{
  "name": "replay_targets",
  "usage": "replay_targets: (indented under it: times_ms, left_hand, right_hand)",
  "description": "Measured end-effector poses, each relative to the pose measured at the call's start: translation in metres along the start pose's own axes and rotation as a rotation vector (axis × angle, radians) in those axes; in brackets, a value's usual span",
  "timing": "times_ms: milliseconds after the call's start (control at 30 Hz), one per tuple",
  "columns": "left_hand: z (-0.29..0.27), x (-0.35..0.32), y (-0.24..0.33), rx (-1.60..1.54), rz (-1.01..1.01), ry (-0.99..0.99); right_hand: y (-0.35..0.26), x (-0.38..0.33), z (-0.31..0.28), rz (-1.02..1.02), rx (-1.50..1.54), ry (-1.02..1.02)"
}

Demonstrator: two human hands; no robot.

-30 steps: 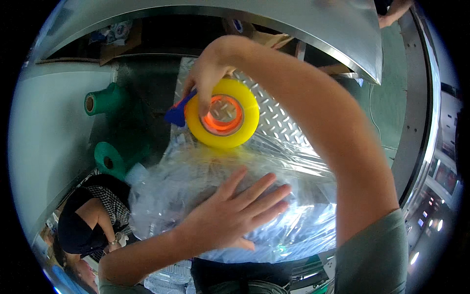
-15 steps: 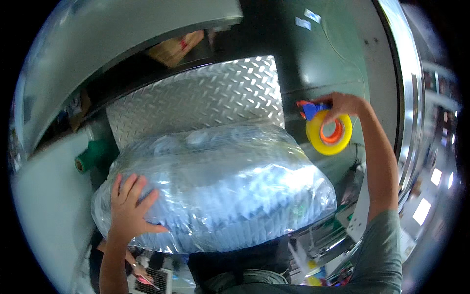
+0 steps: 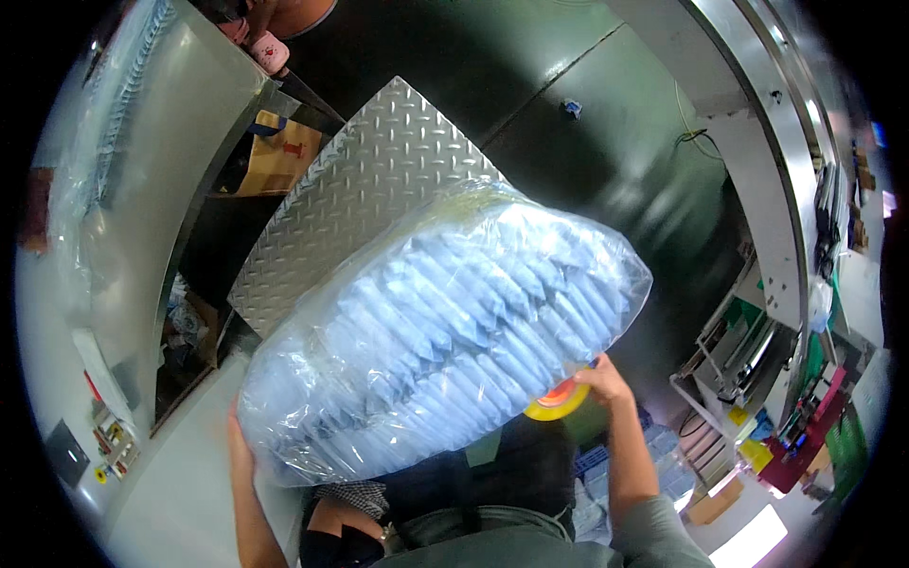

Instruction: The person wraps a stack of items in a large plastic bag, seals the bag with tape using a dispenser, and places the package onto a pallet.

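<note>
A large clear plastic bag [image 3: 445, 322] packed with rows of folded light-blue items is tilted in front of my body, its right end farther away than its left. Against the bag's left end rests my left hand [image 3: 239, 440], slightly blurred, with its fingers mostly hidden behind the plastic. My right hand [image 3: 606, 381] is at the near right side of the bag, closed on a tape dispenser whose yellow tape roll [image 3: 559, 402] with an orange core is partly covered by the bag. Beyond the bag shows a silver tread-plate platform [image 3: 388, 151], partly covered by it.
A grey table [image 3: 204, 123] runs along the left, with a brown paper bag [image 3: 279, 159] beneath it. Another person's arm [image 3: 346, 528] shows close by at lower left. A pink shoe [image 3: 271, 54] appears at the top. Shelving with tools [image 3: 748, 369] stands at right.
The plastic bag has turned, its right end swinging away from me. My left hand has moved from its top to its left end. My right hand has brought the tape dispenser down to the bag's near side.
</note>
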State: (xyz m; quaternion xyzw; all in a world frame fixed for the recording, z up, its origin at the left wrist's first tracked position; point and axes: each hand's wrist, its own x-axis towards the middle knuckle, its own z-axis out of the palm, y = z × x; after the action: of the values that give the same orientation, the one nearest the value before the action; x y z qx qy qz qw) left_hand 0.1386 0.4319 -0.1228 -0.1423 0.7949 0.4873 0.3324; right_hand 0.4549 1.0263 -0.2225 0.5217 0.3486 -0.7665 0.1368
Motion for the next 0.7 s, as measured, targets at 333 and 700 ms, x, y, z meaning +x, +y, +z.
replay_targets:
  times_ms: [333, 700]
  left_hand:
    - [0.077, -0.057, -0.013, -0.520, -0.207, 0.089]
    - [0.262, -0.127, -0.018, -0.679, -0.093, 0.214]
  right_hand:
    - [-0.087, 0.061, 0.058, -0.324, -0.143, -0.155]
    - [-0.255, 0.185, 0.079, -0.555, -0.263, -0.709]
